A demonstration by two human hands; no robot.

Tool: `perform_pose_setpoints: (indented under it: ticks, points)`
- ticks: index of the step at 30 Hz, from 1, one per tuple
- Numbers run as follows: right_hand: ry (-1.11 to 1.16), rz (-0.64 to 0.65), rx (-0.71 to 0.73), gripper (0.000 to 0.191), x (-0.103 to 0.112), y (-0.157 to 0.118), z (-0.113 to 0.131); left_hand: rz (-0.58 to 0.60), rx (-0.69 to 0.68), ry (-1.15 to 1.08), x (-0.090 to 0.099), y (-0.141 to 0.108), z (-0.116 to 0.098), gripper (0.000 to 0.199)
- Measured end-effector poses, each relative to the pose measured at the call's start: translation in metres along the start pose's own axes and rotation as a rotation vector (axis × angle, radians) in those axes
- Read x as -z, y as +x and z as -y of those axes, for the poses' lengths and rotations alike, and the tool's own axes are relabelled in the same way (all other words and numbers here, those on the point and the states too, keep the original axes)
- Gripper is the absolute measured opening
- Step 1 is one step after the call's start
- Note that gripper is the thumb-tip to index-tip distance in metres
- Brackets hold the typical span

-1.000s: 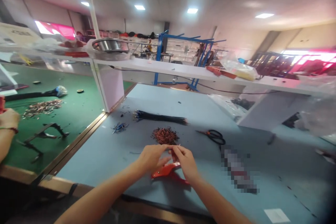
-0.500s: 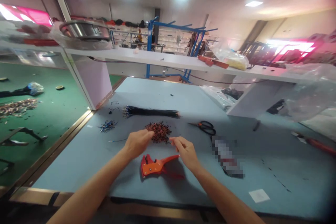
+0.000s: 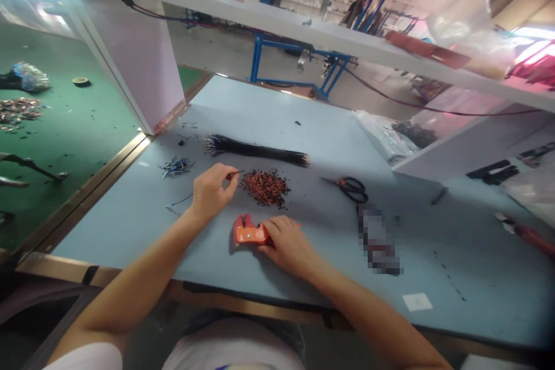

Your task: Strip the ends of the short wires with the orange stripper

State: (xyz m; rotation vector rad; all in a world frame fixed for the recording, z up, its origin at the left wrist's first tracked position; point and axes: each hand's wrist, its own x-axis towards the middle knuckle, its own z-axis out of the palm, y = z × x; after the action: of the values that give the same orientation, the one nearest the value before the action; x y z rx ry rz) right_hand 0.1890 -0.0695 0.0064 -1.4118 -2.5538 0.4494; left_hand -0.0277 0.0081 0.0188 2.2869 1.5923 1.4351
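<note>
My left hand (image 3: 213, 189) pinches a thin dark wire (image 3: 184, 200). One end of it pokes out past my fingertips, and the other trails left to a bluish tip near the table. Over the handles of a red and orange wire stripper (image 3: 250, 235) lies my right hand (image 3: 288, 243), fingers wrapped round them; the tool's jaws point left. Between and beyond my hands is a pile of small reddish-brown and black pieces (image 3: 266, 188). Behind that pile lies a bundle of black wires (image 3: 260, 150). A small heap of blue wire ends (image 3: 176, 167) sits to the left.
Black-handled scissors (image 3: 352, 189) lie right of the pile, beside a blurred-out object (image 3: 378, 240). A white square (image 3: 417, 302) is near the front edge. A white shelf (image 3: 208, 6) spans the back on side panels. A red-handled tool (image 3: 531, 237) lies far right.
My right hand has come down and left onto the wire stripper's handles and closed on them. My left hand has drawn away from the pile with the wire. The view has tipped downward.
</note>
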Motion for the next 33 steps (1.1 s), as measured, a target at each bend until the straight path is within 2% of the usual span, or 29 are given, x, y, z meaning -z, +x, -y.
perform_pose_setpoints:
  ticks: [3, 5, 8, 11, 13, 16, 19, 22, 26, 33]
  points:
    - [0.337, -0.142, -0.178, 0.040, 0.023, 0.005, -0.011, -0.050, 0.048, -0.034, 0.000, 0.000, -0.002, 0.009]
    - [0.748, -0.164, -0.307, 0.041, 0.032, 0.002, -0.016, -0.073, 0.090, -0.093, -0.001, -0.001, -0.006, 0.008]
    - [1.462, -0.034, -0.366, 0.043, 0.031, -0.004, -0.019, -0.061, 0.146, -0.226, -0.004, -0.007, -0.017, 0.007]
    - [1.862, 0.133, -0.406, 0.047, 0.018, -0.007, -0.017, -0.002, 0.174, -0.328, -0.009, -0.017, -0.029, 0.005]
    - [1.966, 0.219, -0.444, 0.047, 0.010, -0.006, -0.016, 0.057, 0.167, -0.362, -0.015, -0.024, -0.036, 0.004]
    - [2.016, 0.265, -0.481, 0.046, 0.003, -0.004, -0.018, 0.141, 0.140, -0.386, -0.023, -0.033, -0.041, 0.006]
    - [2.012, 0.274, -0.498, 0.046, 0.001, -0.005, -0.020, 0.182, 0.130, -0.391, -0.029, -0.037, -0.042, 0.007]
    - [2.029, 0.283, -0.499, 0.044, -0.001, -0.005, -0.021, 0.173, 0.130, -0.392, -0.031, -0.039, -0.041, 0.008]
    - [2.088, 0.242, -0.500, 0.038, 0.000, -0.004, -0.020, 0.193, 0.128, -0.417, -0.031, -0.042, -0.044, 0.006]
    - [2.112, 0.220, -0.469, 0.038, 0.002, -0.006, -0.017, 0.326, 0.279, -0.517, -0.038, -0.053, -0.053, 0.007]
